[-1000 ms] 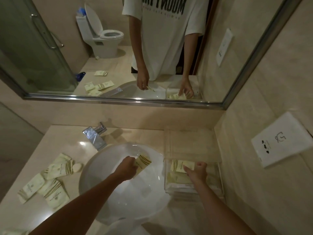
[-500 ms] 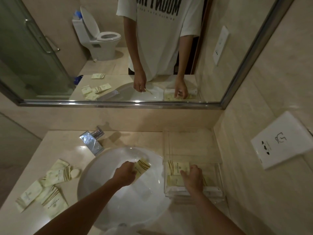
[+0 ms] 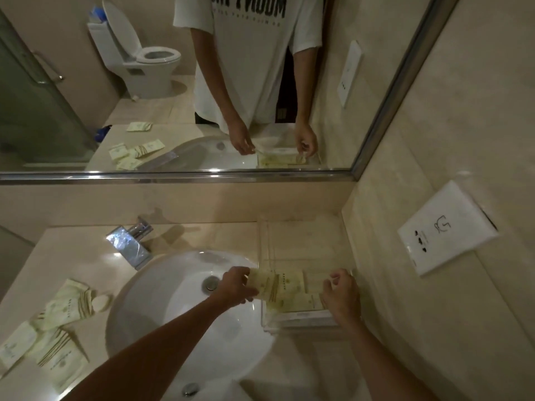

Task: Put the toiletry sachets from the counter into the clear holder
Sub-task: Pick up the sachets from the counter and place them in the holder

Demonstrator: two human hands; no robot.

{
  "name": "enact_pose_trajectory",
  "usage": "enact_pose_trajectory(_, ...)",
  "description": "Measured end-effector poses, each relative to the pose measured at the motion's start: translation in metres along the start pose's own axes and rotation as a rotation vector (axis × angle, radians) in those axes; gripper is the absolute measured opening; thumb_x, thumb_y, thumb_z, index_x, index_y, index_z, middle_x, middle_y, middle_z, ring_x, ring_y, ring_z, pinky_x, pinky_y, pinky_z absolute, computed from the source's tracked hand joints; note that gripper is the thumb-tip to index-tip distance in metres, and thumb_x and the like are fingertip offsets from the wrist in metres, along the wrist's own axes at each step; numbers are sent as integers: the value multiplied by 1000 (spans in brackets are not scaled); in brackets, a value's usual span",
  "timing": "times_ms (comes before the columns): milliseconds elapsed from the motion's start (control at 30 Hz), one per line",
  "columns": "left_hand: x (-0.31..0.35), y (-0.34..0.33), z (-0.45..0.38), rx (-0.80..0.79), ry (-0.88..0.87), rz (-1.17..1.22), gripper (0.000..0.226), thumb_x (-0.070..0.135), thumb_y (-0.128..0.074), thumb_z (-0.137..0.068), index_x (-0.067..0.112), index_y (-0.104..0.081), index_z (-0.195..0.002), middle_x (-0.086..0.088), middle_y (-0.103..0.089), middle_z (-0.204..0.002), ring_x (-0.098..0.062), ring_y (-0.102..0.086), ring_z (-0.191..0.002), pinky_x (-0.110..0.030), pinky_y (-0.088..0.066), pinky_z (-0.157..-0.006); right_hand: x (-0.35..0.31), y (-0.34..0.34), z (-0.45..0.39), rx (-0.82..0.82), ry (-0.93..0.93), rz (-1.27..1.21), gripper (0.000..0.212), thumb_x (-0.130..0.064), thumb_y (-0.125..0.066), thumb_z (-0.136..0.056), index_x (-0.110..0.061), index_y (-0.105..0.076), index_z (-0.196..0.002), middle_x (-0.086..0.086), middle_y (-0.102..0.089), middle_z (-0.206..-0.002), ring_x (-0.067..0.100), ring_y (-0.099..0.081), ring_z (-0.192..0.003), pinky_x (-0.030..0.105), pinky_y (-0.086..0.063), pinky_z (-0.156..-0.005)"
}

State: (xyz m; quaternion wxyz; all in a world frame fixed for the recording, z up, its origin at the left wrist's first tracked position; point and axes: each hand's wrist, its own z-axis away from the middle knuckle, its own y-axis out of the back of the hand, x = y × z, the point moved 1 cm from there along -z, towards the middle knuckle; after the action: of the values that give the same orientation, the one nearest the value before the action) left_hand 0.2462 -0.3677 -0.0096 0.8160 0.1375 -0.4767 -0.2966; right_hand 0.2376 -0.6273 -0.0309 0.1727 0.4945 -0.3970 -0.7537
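Note:
A clear holder (image 3: 298, 321) stands on the counter right of the basin, with pale sachets lying inside it. My left hand (image 3: 236, 286) grips a cream sachet with brown stripes (image 3: 267, 286) and holds it over the holder's left edge. My right hand (image 3: 341, 296) rests at the holder's right side, fingers curled against the sachets there; whether it grips one is unclear. Several more sachets (image 3: 55, 328) lie scattered on the counter at the left of the basin.
The white basin (image 3: 173, 308) fills the middle, with a chrome tap (image 3: 130, 246) behind it. A small round soap (image 3: 101, 303) lies among the left sachets. A wall socket plate (image 3: 447, 231) is on the right wall. The mirror (image 3: 173, 82) runs above the counter.
My left hand has carried its sachet rightward from over the basin to the holder's left edge. My right hand has shifted to the holder's right side.

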Motion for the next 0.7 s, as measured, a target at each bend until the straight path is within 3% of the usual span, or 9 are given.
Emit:
enact_pose_trajectory(100, 11, -17, -5, -63, 95, 260, 26, 2, -71, -80, 0, -64, -105, -15, -71, -90, -21, -69, -67, -29, -56, -58, 4, 9, -2, 0, -27, -9, 13, -17, -61, -83, -14, -58, -96, 6, -62, -97, 28, -59, -87, 30, -41, -68)
enact_pose_trajectory(333, 21, -57, -11, -107, 426, 716, 19, -4, -68, -81, -5, -63, -99, -16, -67, -83, -19, -63, -55, -21, -47, -43, 13, 14, -8, 0, -29, -13, 11, -17, -60, -82, -15, -58, -93, 5, -63, -95, 27, -60, -88, 29, -41, -68)
enact_pose_trajectory(467, 17, -71, -19, -60, 550, 782, 25, -8, -71, -77, -11, -60, -100, -21, -65, -93, -24, -65, -66, -22, -53, -43, 12, 16, -14, 14, -22, -24, 8, -15, -59, -82, -17, -56, -89, 4, -63, -92, 28, -59, -86, 29, -40, -67)
enact_pose_trajectory(600, 17, -79, -22, -91, 545, 630, 26, -4, -71, -79, -11, -59, -101, -19, -65, -77, -18, -62, -46, -23, -49, -39, 9, 17, -20, 13, -13, -32, 9, -13, -60, -82, -17, -58, -89, 5, -64, -91, 26, -59, -82, 28, -40, -65)
enact_pose_trajectory(700, 18, -82, -25, -82, 527, 557, 27, 3, -71, -81, -6, -59, -103, -17, -68, -80, -18, -61, -50, -23, -45, -40, 10, 16, -23, 0, -30, -27, 9, -13, -60, -82, -18, -57, -89, 4, -64, -91, 24, -59, -82, 27, -38, -64)
